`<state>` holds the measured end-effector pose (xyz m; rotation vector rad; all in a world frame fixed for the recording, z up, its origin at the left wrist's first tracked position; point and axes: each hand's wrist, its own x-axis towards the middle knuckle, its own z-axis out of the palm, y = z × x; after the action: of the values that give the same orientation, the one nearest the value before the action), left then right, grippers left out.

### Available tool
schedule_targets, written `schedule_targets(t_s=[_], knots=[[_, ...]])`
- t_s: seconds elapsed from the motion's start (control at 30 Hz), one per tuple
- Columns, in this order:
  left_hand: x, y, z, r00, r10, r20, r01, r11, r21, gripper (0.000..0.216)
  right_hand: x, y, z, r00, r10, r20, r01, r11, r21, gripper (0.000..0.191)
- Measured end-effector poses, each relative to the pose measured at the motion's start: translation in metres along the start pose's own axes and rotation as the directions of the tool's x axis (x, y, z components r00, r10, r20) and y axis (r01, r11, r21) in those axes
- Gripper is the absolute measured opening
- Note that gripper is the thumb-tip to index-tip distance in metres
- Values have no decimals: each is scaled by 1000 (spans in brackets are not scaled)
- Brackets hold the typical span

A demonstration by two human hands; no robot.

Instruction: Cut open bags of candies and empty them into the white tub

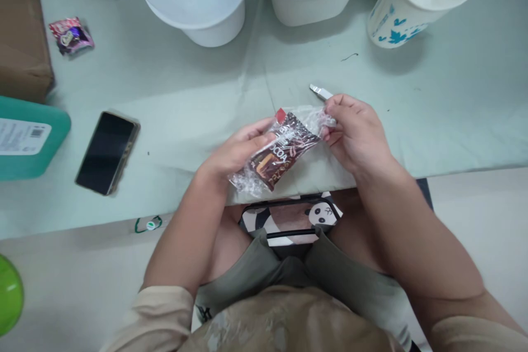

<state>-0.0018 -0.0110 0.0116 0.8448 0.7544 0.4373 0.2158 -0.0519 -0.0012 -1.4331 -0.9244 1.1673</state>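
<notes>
Above the front edge of the table, a brown cocoa snack packet (pixel 280 151) sits inside a clear plastic wrapper (pixel 305 115) with a small red tab. My left hand (pixel 243 146) grips the packet's left side through the plastic, thumb on top. At the upper right end, my right hand (pixel 357 129) pinches the bunched plastic between thumb and fingers. A utility knife (pixel 320 92) with its blade showing lies just beyond my right fingers; its rear end is hidden by that hand, and I cannot tell whether they touch.
A phone (pixel 108 153) and a teal container (pixel 33 140) are at the left, near a candy packet (pixel 71 36). Along the back stand a white bowl (pixel 214 30), a white tub (pixel 315 8) of packaged snacks and a paper cup (pixel 396 22). A panda-patterned case (pixel 289 220) rests on my lap.
</notes>
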Motion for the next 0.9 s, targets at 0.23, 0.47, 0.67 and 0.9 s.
schedule_targets(t_s=[0.23, 0.47, 0.67, 0.9], knots=[[12, -9, 2, 962, 215, -169, -229, 971, -67, 59, -3, 3, 12, 989, 146, -39, -137, 975, 176, 24], [32, -33, 1, 893, 448, -45, -426, 874, 233, 63, -23, 11, 39, 989, -1, 151, -3, 1000, 27, 58], [23, -33, -1, 631, 755, -180, -485, 565, 668, 66, -22, 13, 42, 998, -60, 31, 60, 998, 11, 57], [14, -16, 7, 685, 672, -282, -460, 699, 548, 43, -23, 23, 42, 1000, -8, 15, 8, 999, 46, 55]])
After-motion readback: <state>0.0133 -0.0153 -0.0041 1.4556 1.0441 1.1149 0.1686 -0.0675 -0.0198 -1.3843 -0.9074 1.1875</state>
